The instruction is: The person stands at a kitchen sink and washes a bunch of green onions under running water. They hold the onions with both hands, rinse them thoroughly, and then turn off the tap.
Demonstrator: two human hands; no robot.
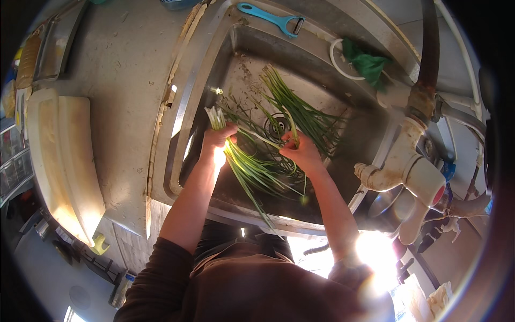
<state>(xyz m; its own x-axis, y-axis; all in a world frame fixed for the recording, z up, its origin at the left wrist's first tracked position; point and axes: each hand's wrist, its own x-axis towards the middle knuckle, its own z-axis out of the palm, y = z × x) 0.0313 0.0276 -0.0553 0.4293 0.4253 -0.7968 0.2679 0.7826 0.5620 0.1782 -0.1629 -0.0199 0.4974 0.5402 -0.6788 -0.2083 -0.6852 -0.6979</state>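
Observation:
My left hand (218, 141) is closed around a bunch of green chives or thin scallions (249, 161), white ends up and green leaves trailing toward the sink's near edge. Between the fingers of my right hand (301, 151) is a single pale-stemmed stalk (290, 120). Both hands are over the metal sink (249, 36). Beyond my right hand, a second green bunch (293, 100) lies on the sink floor. Loose leaves and trimmings (245, 116) are scattered around the drain (277, 124), which they partly cover.
A blue peeler (269, 18) rests on the sink's far rim. Right of it are a white ring (334, 56) and a green cloth (364, 60). A stained tap (402, 165) juts in at right. On the left counter (124, 80) stands a cream plastic container (64, 161).

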